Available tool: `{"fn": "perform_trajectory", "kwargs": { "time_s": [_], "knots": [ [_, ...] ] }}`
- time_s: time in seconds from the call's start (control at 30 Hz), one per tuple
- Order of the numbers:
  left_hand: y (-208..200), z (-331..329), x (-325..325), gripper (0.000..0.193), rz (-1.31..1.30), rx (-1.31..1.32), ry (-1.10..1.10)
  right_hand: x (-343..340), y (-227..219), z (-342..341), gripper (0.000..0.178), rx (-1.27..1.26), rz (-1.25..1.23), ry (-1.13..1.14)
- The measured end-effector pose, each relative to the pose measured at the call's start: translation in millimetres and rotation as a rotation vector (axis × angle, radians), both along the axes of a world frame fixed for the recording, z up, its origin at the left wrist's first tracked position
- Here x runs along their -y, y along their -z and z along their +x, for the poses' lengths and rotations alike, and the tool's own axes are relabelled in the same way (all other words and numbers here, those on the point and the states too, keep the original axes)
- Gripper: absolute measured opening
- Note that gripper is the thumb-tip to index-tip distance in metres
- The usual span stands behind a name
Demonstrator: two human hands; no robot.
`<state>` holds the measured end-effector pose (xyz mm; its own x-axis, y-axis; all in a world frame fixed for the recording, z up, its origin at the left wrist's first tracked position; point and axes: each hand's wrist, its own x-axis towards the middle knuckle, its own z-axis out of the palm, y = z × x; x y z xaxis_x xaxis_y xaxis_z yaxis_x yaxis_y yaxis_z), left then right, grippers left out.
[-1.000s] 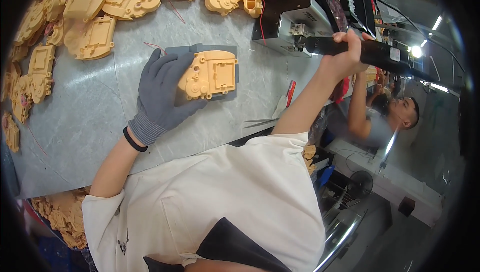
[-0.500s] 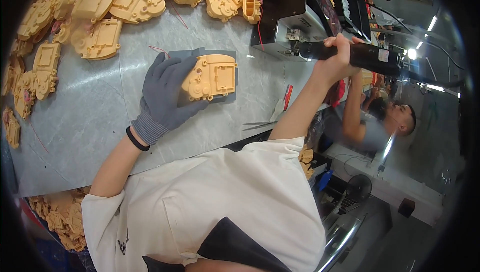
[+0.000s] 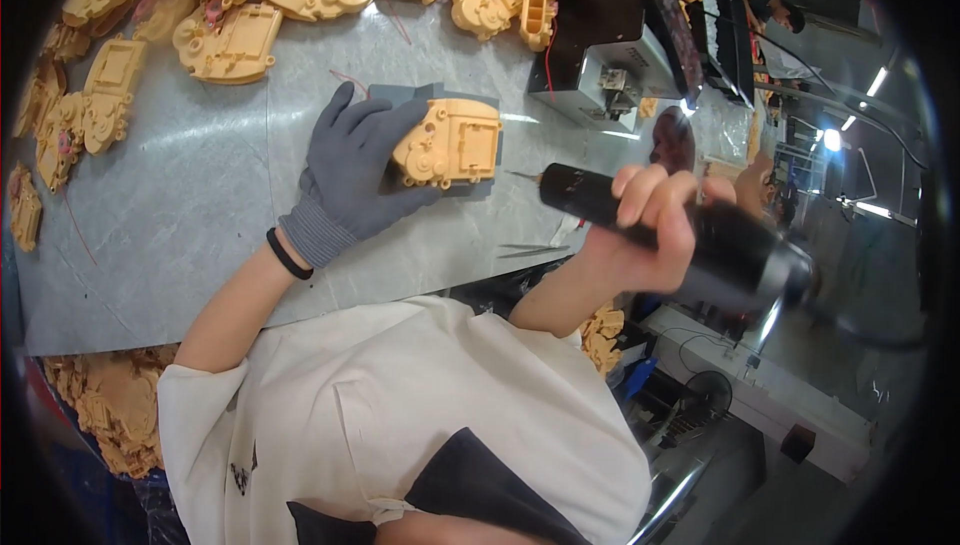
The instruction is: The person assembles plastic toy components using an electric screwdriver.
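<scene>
My left hand (image 3: 362, 160), in a grey knit glove, grips the left side of a yellow plastic housing (image 3: 468, 145), thumb below and fingers above. The housing lies flat in a dark grey block-shaped holder (image 3: 482, 188) on the table; little more than the holder's edges shows. Off to its right, my bare right hand (image 3: 650, 230) is wrapped round a black electric screwdriver (image 3: 582, 195). Its thin bit points left toward the housing, apart from it. A cable trails from the tool's blurred rear end.
Several similar yellow housings (image 3: 230, 40) line the table's far and left sides, some with red wires. A black and silver screw feeder box (image 3: 622, 70) stands at the back right. Tweezers (image 3: 532, 250) lie near the table's front edge. Yellow parts (image 3: 115, 405) fill a container below left.
My right hand has drawn the screwdriver away from the feeder box, down and toward the housing, its bit now pointing left. My left hand keeps its hold on the housing.
</scene>
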<state>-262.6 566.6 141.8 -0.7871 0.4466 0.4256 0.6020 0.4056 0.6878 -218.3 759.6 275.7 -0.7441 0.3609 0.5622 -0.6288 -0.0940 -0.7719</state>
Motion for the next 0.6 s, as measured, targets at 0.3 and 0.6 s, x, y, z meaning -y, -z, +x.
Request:
{"fn": "perform_trajectory", "kwargs": {
  "time_s": [0.3,0.6],
  "knots": [
    [3.5,-1.2,2.4,0.077,0.013,0.001,0.003,66.5,3.7,-3.9,0.041,0.197,0.017,-0.087],
    [9.1,-0.7,4.6,0.075,0.071,-0.037,-0.015,72.1,18.1,-10.0,0.039,0.171,0.171,-0.124]
  ]
}}
